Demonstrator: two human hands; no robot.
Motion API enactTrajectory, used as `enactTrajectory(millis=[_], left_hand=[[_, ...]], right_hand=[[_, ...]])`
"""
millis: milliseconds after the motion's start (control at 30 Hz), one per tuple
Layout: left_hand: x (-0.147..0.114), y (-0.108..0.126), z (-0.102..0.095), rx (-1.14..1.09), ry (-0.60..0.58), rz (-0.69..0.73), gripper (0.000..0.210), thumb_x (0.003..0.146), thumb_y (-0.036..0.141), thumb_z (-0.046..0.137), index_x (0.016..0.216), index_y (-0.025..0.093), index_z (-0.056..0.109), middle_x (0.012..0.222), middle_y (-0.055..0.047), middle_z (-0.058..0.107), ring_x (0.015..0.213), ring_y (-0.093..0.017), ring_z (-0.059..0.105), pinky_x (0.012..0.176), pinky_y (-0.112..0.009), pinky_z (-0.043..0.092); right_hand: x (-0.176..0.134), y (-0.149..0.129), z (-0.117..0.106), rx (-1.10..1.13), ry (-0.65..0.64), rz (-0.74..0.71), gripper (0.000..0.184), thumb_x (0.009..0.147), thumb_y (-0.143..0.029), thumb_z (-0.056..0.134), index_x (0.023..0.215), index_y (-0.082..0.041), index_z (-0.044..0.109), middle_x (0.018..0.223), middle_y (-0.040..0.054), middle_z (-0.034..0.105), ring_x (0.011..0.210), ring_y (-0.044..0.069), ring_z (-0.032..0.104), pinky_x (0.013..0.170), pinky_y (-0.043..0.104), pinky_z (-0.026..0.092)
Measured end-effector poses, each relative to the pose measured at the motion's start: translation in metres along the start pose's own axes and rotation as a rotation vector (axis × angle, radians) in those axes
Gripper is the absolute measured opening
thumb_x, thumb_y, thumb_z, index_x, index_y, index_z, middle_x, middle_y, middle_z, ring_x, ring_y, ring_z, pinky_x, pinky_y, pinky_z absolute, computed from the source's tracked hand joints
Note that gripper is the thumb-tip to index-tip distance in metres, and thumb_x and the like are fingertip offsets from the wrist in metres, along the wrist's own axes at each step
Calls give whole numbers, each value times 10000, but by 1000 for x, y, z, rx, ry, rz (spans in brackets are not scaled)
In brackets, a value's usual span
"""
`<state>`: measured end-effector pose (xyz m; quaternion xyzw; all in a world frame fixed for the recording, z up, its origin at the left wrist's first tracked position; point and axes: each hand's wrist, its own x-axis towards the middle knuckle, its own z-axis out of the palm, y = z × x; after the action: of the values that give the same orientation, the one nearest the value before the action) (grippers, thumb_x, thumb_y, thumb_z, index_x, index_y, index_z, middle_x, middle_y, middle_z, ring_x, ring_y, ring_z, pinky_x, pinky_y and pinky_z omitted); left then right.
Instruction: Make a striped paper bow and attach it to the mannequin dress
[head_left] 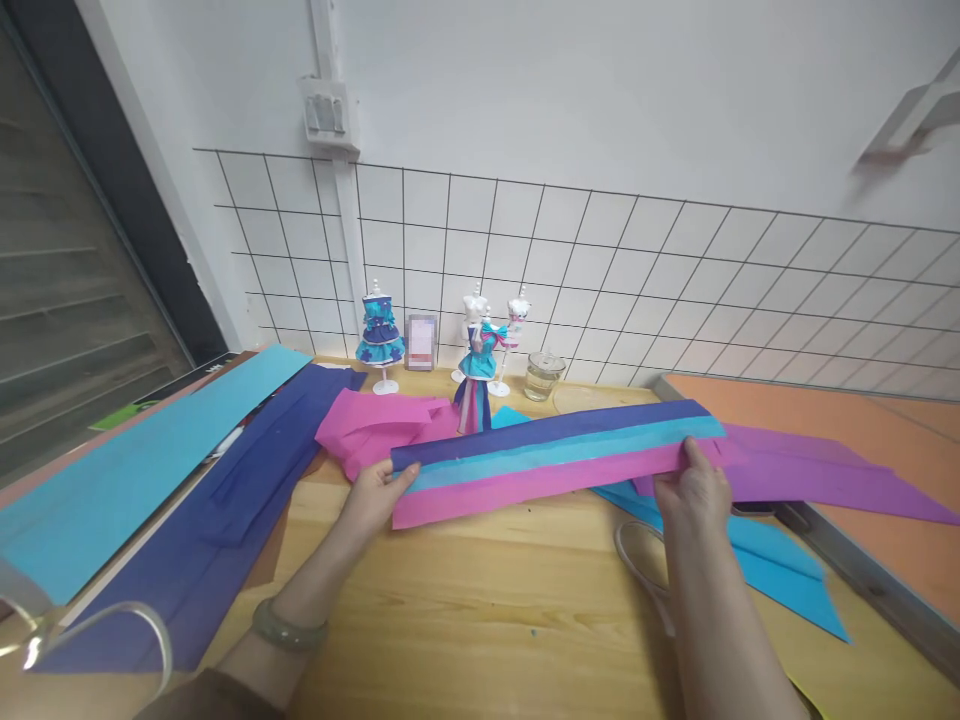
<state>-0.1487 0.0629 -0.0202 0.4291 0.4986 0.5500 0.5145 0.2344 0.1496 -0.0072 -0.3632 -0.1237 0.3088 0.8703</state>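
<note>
Your left hand [377,492] and right hand [699,492]: pinching opposite ends, long thin purple-turquoise-pink strip [547,455]. Far side, table [480,610]: small round clear-glass container [544,377], contents indistinct.

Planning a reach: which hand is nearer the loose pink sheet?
Left. The left hand grips the striped strip just in front of the pink sheet; the right hand is far to its right.

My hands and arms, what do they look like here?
Your left hand and right hand are ungloved. A smooth, rounded grey-green bangle circles the left forearm; a dark brown sleeve shows farther up. No sleeve shows on the right forearm.
</note>
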Motion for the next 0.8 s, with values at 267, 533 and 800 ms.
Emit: enactTrajectory(millis=[267,533,800], left_hand=[[5,-8,1,22,16,-45,450,583,428,703,904,117,645,842,-72,693,758,-200,623,725,-297,472],[9,-14,-3,72,35,-22,404,562,423,712,818,120,636,751,-49,679,700,-182,609,667,-273,459],[13,-16,-7,52,72,-32,393,569,400,710,842,126,640,764,-48,678,718,-185,616,712,-294,461]], right_hand=[[18,7,-16,-27,91,40,151,734,-53,556,756,-180,477,749,-79,566,702,46,595,639,163,540],[9,6,-13,-65,-74,285,172,674,-51,613,723,-162,491,644,-68,561,565,67,577,580,196,538],[12,4,-12,23,-76,328,189,868,-280,407,718,-194,484,637,-58,558,608,83,582,658,235,537]])
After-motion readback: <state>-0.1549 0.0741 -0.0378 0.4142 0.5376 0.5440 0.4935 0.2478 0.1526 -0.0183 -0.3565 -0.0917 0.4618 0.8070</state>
